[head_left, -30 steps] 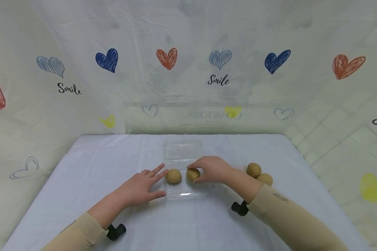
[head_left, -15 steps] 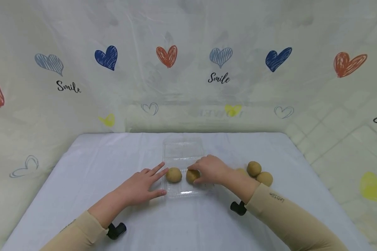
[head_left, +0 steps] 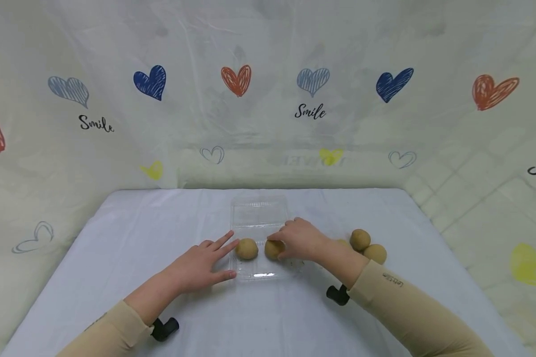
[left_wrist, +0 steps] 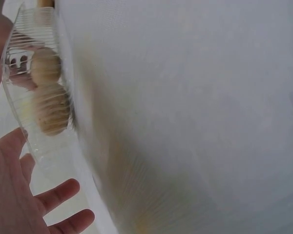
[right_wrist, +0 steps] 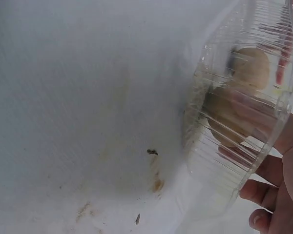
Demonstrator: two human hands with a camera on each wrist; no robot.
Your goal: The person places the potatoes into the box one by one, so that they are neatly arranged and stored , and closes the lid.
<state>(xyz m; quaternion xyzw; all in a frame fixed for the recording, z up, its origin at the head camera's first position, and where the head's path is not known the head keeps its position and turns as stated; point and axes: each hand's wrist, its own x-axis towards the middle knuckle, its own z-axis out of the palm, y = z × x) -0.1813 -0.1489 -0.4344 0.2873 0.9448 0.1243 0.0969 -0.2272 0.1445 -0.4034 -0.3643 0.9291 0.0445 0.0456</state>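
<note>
A clear plastic clamshell container [head_left: 260, 214] lies with its lid folded back on the table. Inside its base sit two round potatoes side by side, a left potato [head_left: 246, 249] and a right potato [head_left: 274, 250]. My right hand [head_left: 304, 242] reaches over the right wall and pinches the right potato between thumb and fingers. At the container's left edge, my left hand [head_left: 200, 267] spreads its fingers, with fingertips at the wall and close to the left potato. Through the ribbed wall in the right wrist view, the held potato [right_wrist: 227, 122] shows low in the base.
Right of the container, beside my right forearm, lie an upper potato [head_left: 360, 240] and a lower potato [head_left: 375, 254]; another potato [head_left: 343, 243] is mostly hidden behind the wrist. Dirt crumbs [right_wrist: 157, 184] dot the white cloth [head_left: 161, 218]. A printed curtain [head_left: 268, 114] hangs behind.
My right hand has lowered the right potato slightly into the container base. A potato behind the right wrist shows more now. My left hand stays in place.
</note>
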